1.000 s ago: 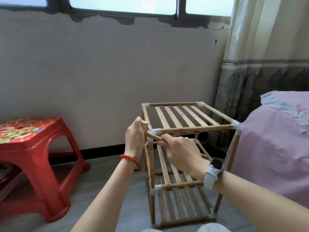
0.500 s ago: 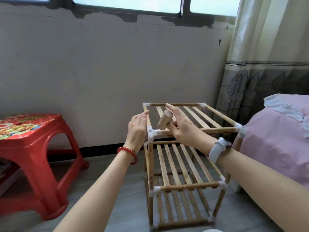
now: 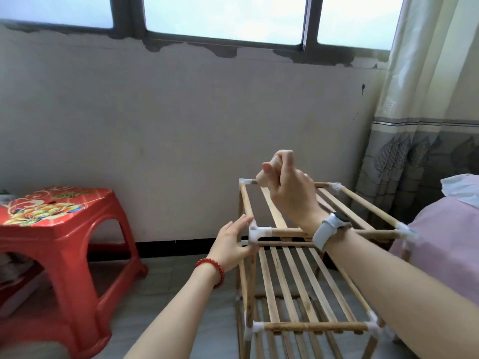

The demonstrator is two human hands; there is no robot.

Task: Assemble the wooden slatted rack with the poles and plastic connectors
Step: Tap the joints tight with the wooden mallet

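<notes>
Rack on the floor by the bed — your left hand, fingers straight, steadies its front-left connector; your right hand, now raised off it, clutches a short wooden peg — ready to tap down.

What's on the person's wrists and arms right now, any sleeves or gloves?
No sleeves or gloves show: both forearms and both hands are bare. The left wrist wears a red bead bracelet. The right wrist wears a watch with a dark face and a pale grey-white strap.
</notes>
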